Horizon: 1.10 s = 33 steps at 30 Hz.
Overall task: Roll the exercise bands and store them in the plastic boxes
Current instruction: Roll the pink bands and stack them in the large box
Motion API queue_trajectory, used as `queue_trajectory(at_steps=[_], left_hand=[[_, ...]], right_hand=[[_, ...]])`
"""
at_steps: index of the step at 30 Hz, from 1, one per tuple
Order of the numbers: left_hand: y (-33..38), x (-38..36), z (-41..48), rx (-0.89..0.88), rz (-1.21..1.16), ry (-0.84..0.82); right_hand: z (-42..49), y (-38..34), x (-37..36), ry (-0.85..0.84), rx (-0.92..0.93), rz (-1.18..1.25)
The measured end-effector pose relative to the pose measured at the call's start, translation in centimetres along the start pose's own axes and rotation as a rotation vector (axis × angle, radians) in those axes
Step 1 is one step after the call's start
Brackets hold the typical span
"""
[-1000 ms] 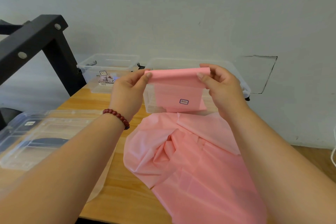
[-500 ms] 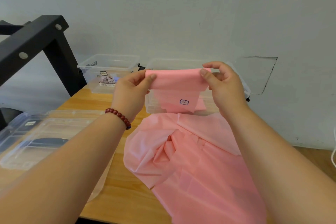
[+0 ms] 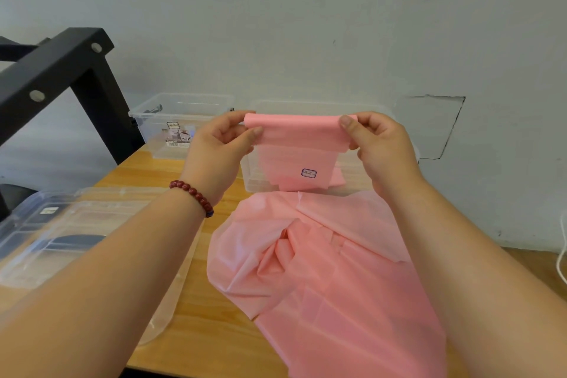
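One band (image 3: 299,138), top edge rolled a turn or so, hangs in front of the box (image 3: 362,169), its tail heaped on the tabletop (image 3: 208,331) before that box. The left grip (image 3: 221,144) and right grip (image 3: 383,144) each pinch a roll end. Rolling looks barely begun; next, wind on evenly. Two boxes: the second box (image 3: 181,120) stands left of the first.

Left forearm (image 3: 122,258) and right forearm (image 3: 466,255): bare right to the frame edge. Left hand (image 3: 221,147), at the wrist: one bracelet (image 3: 191,193), a single snug strand of round glossy dark-red beads, with one blue-purple bead at its lower end. Right hand (image 3: 385,150): wrist bare. Fingers (image 3: 346,127): short trimmed nails, seen on both thumbs.
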<state>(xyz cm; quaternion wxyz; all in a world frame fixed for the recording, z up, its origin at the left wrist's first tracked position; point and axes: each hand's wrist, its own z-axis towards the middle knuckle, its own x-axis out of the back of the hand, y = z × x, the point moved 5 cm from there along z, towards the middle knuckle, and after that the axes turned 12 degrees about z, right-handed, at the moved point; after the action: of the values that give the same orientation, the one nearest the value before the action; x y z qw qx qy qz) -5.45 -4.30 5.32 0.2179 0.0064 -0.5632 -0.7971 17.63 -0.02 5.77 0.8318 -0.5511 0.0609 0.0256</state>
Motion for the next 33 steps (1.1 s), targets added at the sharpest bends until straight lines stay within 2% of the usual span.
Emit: queue_trajectory(at_steps=[8,14,22,33], left_hand=[[0.0,0.0,-0.1,0.013,0.004,0.041],[-0.9,0.2,0.3,0.02,0.097,0.084],[-1.0,0.2,0.0,0.002,0.147,0.039],[-1.2,0.1,-0.1,0.02,0.175,0.023]], right_hand=[[-0.1,0.2,0.1,0.005,0.03,-0.008],[-0.8,1.1,-0.2,-0.085,-0.075,0.116],[-0.6,1.1,0.1,-0.027,-0.036,0.01],[-0.5,1.4,-0.2,-0.009,-0.031,0.026]])
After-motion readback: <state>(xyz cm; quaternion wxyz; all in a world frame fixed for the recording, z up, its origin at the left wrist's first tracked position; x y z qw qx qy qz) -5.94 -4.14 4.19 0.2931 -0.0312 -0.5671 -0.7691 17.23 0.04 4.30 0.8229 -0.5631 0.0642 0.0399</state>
